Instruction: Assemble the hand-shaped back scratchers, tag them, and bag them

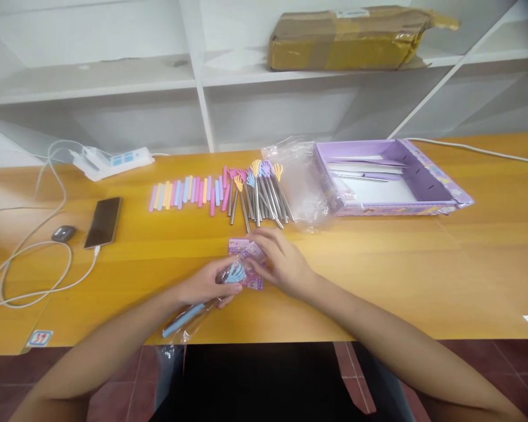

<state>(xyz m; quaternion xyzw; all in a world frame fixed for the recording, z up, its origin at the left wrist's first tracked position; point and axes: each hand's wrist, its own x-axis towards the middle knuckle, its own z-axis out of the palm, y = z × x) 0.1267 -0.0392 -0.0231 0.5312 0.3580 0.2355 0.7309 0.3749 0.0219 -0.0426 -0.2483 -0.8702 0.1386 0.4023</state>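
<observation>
Yellow wood-grain first: seeing table (400, 281) under the fingers (229, 289), white shelving (114, 82) beyond them, red tiled floor (123, 398) nearer than them. Gripping blue hand-shaped scratcher (236, 273), in clear bag (192, 328), with left hand (205, 284); wrapping fingers around it just below its head. Pointing head up-right toward right hand (286, 264); running long axis diagonally, trailing blue handle (182, 320) down-left past left fingers. Bending right fingers over purple printed card (255, 283); not telling whether gripping. Spotting loose scratchers (257, 202) beyond fingers, purple box (391, 209) beyond and right.
</observation>
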